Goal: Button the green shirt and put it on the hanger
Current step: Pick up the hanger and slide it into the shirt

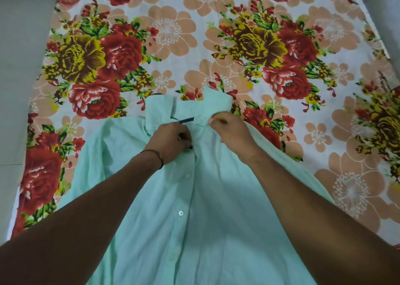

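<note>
Three white buttons down the placket of the pale mint-green cotton shirt (pixel 216 198), lying collar-up at centre and lower frame on the floral bedsheet (pixel 173 46), look fastened. Left of centre, the left hand (pixel 171 141) pinches the placket near the collar; a dark hanger bar (pixel 186 120) shows inside the neck. Rightward, the right hand (pixel 231 131) grips the opposite edge. Upper buttoning seems unfinished. No containers appear.
</note>
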